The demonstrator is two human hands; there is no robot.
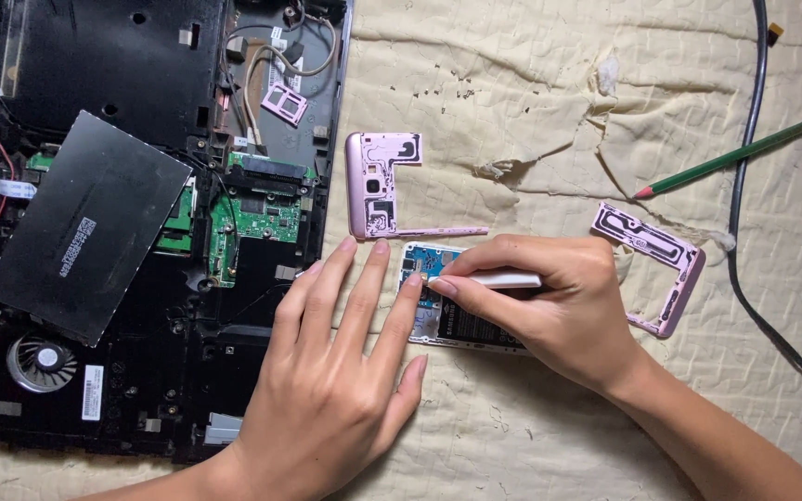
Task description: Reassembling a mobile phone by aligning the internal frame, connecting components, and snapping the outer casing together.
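Observation:
An opened phone (433, 320) with its blue board and black battery exposed lies on a cream cloth (531, 83). My left hand (336, 371) rests flat, fingers spread, with its fingertips on the phone's left edge. My right hand (549, 301) grips a thin white tool (503, 278), its tip pressed against the top of the phone's board. A pink L-shaped frame piece (373, 186) lies just above the phone. A second pink frame piece (656, 260) sits to the right of my right hand.
A dismantled black laptop (141, 232) with a green board, fan and flat black drive fills the left side. A small pink tray (285, 102) lies on it. A green pencil (740, 153) and a black cable (744, 186) lie at right. Tiny screws (447, 88) dot the torn cloth.

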